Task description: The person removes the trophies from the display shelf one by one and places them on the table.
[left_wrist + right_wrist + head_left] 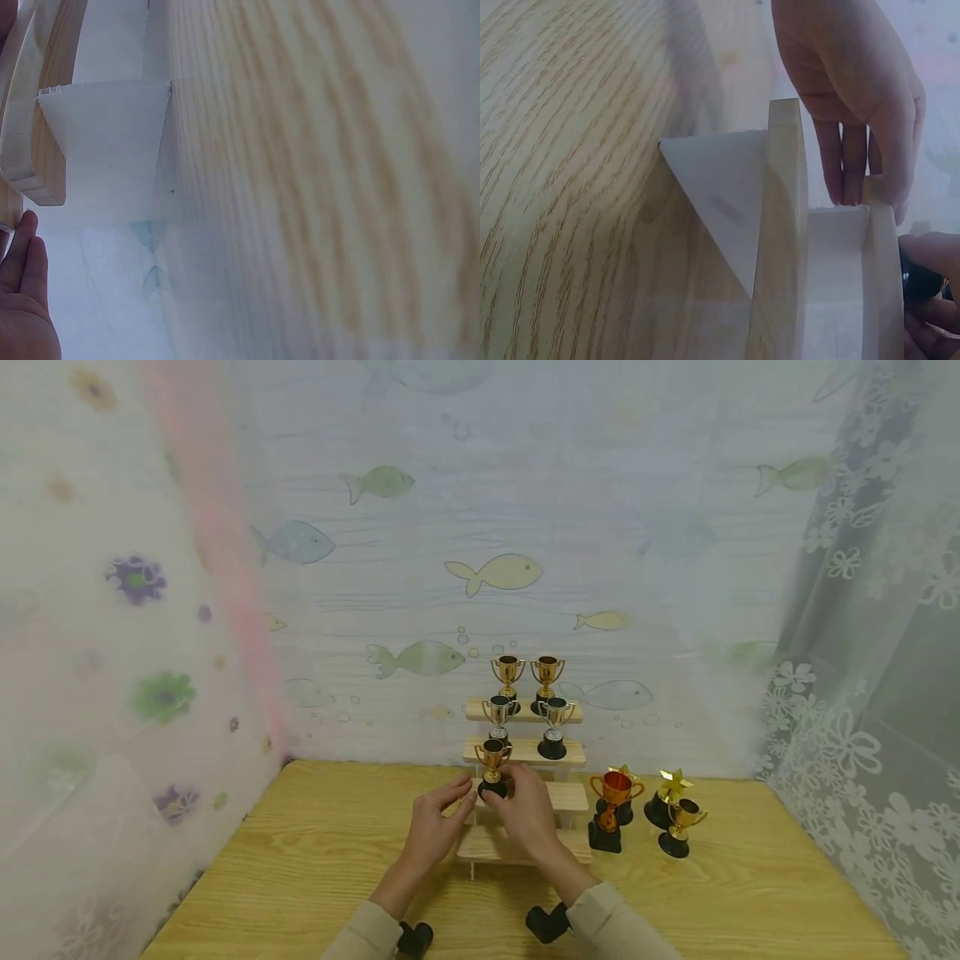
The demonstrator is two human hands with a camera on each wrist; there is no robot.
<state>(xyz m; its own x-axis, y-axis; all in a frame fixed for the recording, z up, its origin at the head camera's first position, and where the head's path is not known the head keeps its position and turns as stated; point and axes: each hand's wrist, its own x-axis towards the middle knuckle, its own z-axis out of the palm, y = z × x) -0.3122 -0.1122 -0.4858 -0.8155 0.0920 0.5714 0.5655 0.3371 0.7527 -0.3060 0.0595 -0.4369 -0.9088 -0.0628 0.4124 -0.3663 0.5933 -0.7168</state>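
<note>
My right hand [525, 806] holds a small bronze trophy cup [493, 756] by its black base, upright at the left part of the third step down of a wooden display stand [566, 796]. In the right wrist view its fingers [934, 255] pinch the black base [919, 279] close over the shelf board. At that board's left end is my left hand [433, 822], its thumb and fingers on either side of the wood. Two gold trophy cups [547, 670] stand on the top step. Two silver cups [556, 714] stand on the second, the left one partly hidden.
Right of the stand are a red-orange cup [617, 789], a gold cup [684, 817] and star trophies [673, 783], one mostly hidden. The stand's lowest step [487, 843] is nearest me on the wooden table [322, 827]. Fish-patterned curtain [495, 510] hangs behind.
</note>
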